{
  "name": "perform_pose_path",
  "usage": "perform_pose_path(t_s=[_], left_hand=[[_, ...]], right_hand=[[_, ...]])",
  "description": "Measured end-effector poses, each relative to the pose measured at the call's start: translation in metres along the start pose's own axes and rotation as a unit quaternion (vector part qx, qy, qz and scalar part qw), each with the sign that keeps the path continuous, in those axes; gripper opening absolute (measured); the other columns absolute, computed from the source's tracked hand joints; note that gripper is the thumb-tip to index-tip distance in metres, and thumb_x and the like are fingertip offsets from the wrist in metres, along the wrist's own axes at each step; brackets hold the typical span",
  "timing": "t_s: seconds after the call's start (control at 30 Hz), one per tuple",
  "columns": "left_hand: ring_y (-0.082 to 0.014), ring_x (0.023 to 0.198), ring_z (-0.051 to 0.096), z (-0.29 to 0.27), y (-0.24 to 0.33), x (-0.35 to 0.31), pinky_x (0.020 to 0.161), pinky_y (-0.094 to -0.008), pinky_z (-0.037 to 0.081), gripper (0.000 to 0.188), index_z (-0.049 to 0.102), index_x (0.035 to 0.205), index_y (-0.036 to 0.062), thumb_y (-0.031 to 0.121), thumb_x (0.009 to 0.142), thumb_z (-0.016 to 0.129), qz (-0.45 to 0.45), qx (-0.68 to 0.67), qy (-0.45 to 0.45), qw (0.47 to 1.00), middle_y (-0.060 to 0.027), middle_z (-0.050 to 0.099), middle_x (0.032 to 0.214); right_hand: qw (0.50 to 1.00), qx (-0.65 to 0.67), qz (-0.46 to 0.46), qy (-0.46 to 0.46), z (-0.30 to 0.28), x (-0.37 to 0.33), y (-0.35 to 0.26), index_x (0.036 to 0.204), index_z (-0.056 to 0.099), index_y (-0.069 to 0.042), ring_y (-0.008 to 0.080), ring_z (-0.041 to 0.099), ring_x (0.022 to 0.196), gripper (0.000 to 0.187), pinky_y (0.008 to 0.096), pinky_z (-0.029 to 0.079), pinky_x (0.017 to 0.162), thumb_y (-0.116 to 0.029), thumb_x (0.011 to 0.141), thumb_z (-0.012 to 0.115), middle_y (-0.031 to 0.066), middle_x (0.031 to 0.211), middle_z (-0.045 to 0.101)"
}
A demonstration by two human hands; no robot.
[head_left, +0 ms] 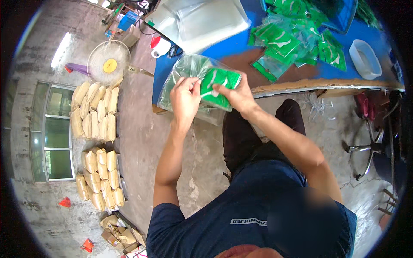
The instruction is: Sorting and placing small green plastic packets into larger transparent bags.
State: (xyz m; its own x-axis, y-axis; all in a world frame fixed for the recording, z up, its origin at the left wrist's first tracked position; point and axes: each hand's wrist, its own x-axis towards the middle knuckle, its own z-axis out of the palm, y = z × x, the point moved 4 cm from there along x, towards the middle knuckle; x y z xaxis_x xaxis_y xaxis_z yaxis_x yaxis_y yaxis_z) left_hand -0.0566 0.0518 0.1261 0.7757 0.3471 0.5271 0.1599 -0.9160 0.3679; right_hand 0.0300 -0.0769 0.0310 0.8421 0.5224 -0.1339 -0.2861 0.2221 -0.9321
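Near the table's front left edge, my right hand [237,95] grips a small stack of green printed packets [220,79], thumb across the top. My left hand [186,95] is closed, fingers pinched on the edge of a large clear plastic bag [178,71]. The packets overlap the bag's right side; whether they are inside its mouth I cannot tell. Part of the clear film hangs below the packets, over the table edge. Beyond my right hand lies a loose heap of similar green packets [286,38].
A pile of flat clear bags [211,21] lies at the back of the blue table [236,45]. A white and red bottle [160,46] and black scissors [174,50] are left of it. A white plastic tub [365,59] stands right. A fan [109,64] and stacked brown sacks [97,107] are left.
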Motion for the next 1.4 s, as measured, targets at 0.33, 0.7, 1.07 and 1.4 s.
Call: perform_pose_path(t_s=[0.33, 0.7, 1.07, 1.4], left_hand=[[-0.0232, 0.062, 0.061, 0.004, 0.038, 0.009, 0.058, -0.0343, 0.049, 0.004, 0.069, 0.085, 0.0017, 0.004, 0.082, 0.068, 0.026, -0.01, 0.077, 0.997, -0.012, 0.062, 0.075], [-0.02, 0.131, 0.047, 0.004, -0.181, -0.005, 0.112, -0.0353, 0.034, 0.06, 0.042, 0.145, 0.0044, 0.026, 0.093, 0.065, -0.305, -0.495, -0.038, 0.813, -0.0114, 0.051, 0.142], [-0.0195, 0.141, 0.033, 0.038, -0.176, -0.016, 0.118, -0.0341, 0.022, 0.055, 0.034, 0.15, 0.0036, 0.03, 0.103, 0.045, -0.242, -0.578, -0.121, 0.77, -0.0068, 0.039, 0.152], [-0.0166, 0.143, 0.028, 0.08, -0.139, 0.004, 0.118, -0.0335, 0.02, 0.057, 0.035, 0.149, 0.0028, 0.038, 0.105, 0.041, -0.271, -0.609, -0.126, 0.734, -0.0065, 0.036, 0.154]], right_hand=[[0.994, 0.053, 0.056, -0.081, 0.053, 0.051, 0.011, 0.136, 0.037, -0.004, 0.0225, 0.054, 0.119, 0.061, 0.039, 0.045, 0.102, -0.018, 0.087, 0.069, 0.0133, 0.131, 0.053], [0.965, -0.048, 0.183, -0.184, 0.019, 0.062, 0.004, 0.137, 0.046, -0.004, 0.0213, 0.055, 0.121, 0.072, 0.0427, 0.05, 0.093, -0.037, 0.081, 0.077, 0.0104, 0.134, 0.055], [0.935, -0.297, -0.11, -0.159, 0.033, 0.124, 0.027, 0.135, 0.043, 0.013, 0.039, 0.062, 0.109, 0.097, 0.0402, 0.051, 0.094, -0.065, 0.081, 0.064, 0.028, 0.122, 0.061], [0.883, -0.414, -0.22, -0.002, -0.008, 0.094, 0.03, 0.143, 0.027, 0.003, 0.0318, 0.063, 0.11, 0.07, 0.0384, 0.062, 0.061, -0.034, 0.095, 0.061, 0.0223, 0.138, 0.05]])
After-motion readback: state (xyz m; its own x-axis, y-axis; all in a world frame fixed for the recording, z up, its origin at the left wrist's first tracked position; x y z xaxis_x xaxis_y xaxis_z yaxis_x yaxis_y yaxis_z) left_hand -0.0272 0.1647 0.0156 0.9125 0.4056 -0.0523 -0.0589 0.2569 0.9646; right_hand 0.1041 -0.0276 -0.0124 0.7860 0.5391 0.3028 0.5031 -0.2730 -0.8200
